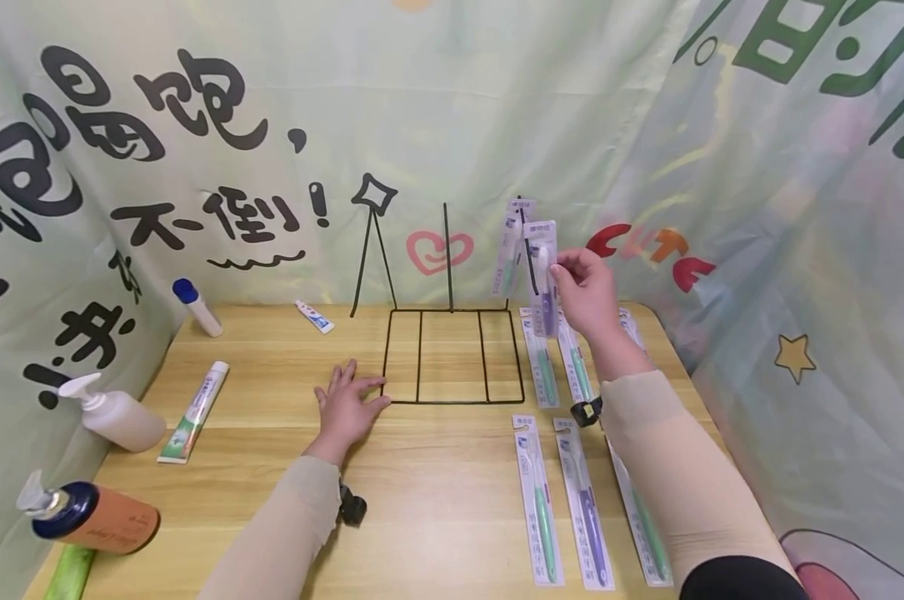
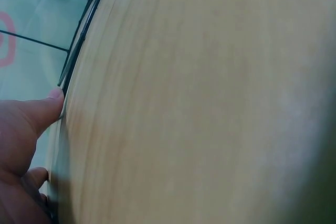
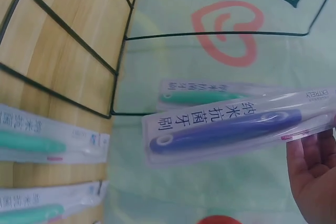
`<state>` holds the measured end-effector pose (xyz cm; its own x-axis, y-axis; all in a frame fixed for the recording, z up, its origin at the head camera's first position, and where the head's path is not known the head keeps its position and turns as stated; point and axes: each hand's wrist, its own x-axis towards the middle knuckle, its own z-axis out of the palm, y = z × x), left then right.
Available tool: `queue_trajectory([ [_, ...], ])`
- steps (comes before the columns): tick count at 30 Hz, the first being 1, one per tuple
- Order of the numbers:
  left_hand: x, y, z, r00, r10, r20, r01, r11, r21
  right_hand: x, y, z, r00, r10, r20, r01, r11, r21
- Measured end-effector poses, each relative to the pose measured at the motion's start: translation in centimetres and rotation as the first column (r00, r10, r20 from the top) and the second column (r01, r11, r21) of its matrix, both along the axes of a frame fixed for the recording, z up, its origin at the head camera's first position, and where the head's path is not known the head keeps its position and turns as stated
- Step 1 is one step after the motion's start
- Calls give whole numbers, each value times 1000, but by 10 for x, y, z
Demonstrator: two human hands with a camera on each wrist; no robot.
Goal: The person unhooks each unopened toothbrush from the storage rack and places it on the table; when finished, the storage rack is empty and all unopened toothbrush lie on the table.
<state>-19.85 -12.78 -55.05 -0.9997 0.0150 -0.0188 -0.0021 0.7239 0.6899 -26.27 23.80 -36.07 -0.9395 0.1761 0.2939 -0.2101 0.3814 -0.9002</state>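
My right hand [image 1: 582, 287] is raised at the right upright of a black wire rack [image 1: 452, 354] and pinches a packaged purple toothbrush [image 1: 545, 279] near its top. The same pack [image 3: 236, 129] fills the right wrist view, with a green-handled pack [image 3: 202, 97] hanging just behind it. My left hand [image 1: 347, 404] lies flat and open on the wooden table [image 1: 437, 492], fingertips at the rack's front left corner. In the left wrist view a finger [image 2: 39, 111] touches the table by the rack's wire.
Several more toothbrush packs [image 1: 564, 492] lie on the table to the right of the rack. To the left lie a toothpaste box [image 1: 194, 411], a small tube [image 1: 315, 317], a white bottle with a blue cap [image 1: 197, 307] and two pump bottles [image 1: 117, 415]. Printed cloth walls surround the table.
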Motion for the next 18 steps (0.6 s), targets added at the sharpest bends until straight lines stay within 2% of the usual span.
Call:
queue_trajectory([
  [5, -1, -1, -2, 1000, 0, 8, 0, 1000, -8, 28, 22, 1, 998, -33, -44, 34, 999, 7],
  [9, -1, -1, -3, 1000, 5, 17, -5, 1000, -6, 55, 49, -1, 996, -88, -9, 89, 995, 54],
  [14, 0, 0, -4, 1000, -5, 19, 5, 1000, -2, 98, 100, -17, 977, -178, 121, 148, 963, 225],
  [16, -1, 0, -4, 1000, -9, 16, 9, 1000, -8, 116, 122, -32, 970, -182, 162, 131, 950, 283],
  [18, -1, -1, -3, 1000, -9, 8, 9, 1000, -19, 134, 143, -51, 952, -179, 246, 89, 936, 340],
])
